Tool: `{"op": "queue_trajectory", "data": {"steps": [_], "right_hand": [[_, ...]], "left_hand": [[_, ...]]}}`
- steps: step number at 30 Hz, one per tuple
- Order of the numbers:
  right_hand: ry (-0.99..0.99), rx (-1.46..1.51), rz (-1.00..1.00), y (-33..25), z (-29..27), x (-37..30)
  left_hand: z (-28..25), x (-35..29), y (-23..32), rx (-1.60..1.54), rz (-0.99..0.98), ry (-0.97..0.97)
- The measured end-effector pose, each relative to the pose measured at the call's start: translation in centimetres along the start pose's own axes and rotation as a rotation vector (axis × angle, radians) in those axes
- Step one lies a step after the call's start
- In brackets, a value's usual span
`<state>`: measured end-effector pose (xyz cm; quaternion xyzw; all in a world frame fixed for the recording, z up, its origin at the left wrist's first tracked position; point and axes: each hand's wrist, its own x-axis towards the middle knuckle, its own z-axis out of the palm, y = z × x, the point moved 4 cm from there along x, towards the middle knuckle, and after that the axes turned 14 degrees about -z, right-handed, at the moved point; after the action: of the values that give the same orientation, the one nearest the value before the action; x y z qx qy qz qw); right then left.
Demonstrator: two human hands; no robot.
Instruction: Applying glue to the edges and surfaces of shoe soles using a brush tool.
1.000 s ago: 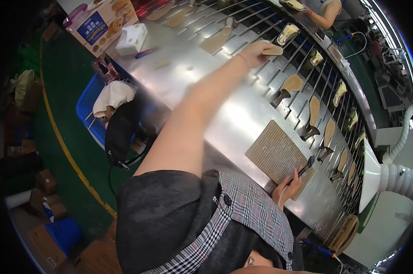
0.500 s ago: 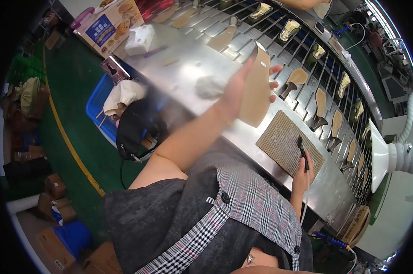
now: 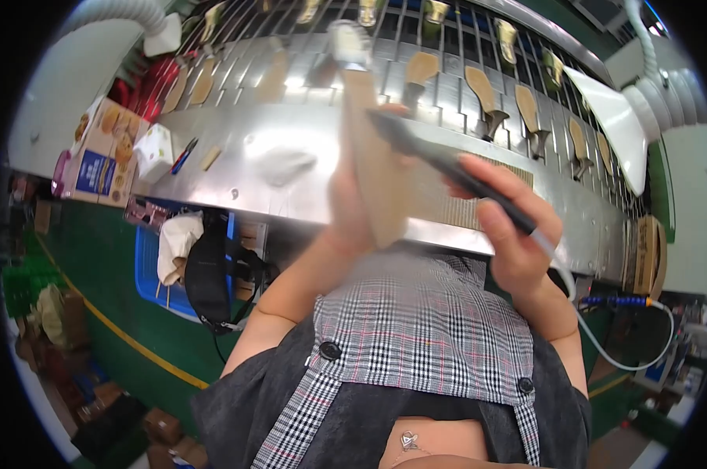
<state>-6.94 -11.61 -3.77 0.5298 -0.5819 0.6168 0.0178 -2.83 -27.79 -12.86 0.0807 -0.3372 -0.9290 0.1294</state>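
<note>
Green floor [image 3: 111,266] borders a metal surface [image 3: 263,184]; at nine o'clock a blue basket [image 3: 145,270] holds cloth [image 3: 176,246]. Toward twelve, the left hand [image 3: 346,195] grips a tan sole [image 3: 375,168]; at three, the right hand [image 3: 522,234] pinches a black tool [image 3: 471,180].

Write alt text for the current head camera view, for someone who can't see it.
A person's left hand holds a tan sole-shaped piece and the right hand a black handheld tool, angled toward it, above a metal worktable.

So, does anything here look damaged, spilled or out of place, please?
Nothing looks clearly spilled or damaged, though blur hides detail on the tan sole in the left hand. The box with food pictures seems slightly out of place on a metal workbench.
</note>
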Motion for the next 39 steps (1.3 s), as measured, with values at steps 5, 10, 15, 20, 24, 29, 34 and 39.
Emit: {"op": "queue_trajectory", "data": {"steps": [5, 10, 15, 20, 24, 29, 34, 39], "right_hand": [[-0.142, -0.416, -0.468, -2.0, 2.8, 0.2], [-0.209, -0.341, -0.547, -3.7, 3.3, -0.3], [-0.274, -0.303, -0.525, -3.1, 4.0, -1.4], [-0.217, -0.32, -0.467, -2.3, 3.7, -0.2], [-0.266, -0.126, -0.532, -3.5, 4.1, -1.4], [-0.209, -0.257, -0.46, -2.1, 3.6, -0.7], [-0.247, -0.143, -0.503, -2.4, 3.6, -0.7], [-0.322, -0.061, -0.539, -3.1, 4.3, -2.0]], "left_hand": [[0.5, 0.0, 0.5, -0.025, 0.12, -0.136], [0.5, -0.7, 1.7, 0.084, 0.372, -0.136], [-1.2, -0.2, 2.3, 0.023, 0.461, -0.327], [-1.2, 0.1, 3.4, -0.108, 0.411, -0.261], [-2.0, 0.8, 4.3, -0.269, 0.356, -0.436], [-1.6, 0.7, 5.2, -0.337, 0.31, -0.485], [-2.1, 1.3, 5.4, -0.416, 0.235, -0.42], [-2.8, 1.6, 5.1, -0.467, 0.124, -0.409]]}}
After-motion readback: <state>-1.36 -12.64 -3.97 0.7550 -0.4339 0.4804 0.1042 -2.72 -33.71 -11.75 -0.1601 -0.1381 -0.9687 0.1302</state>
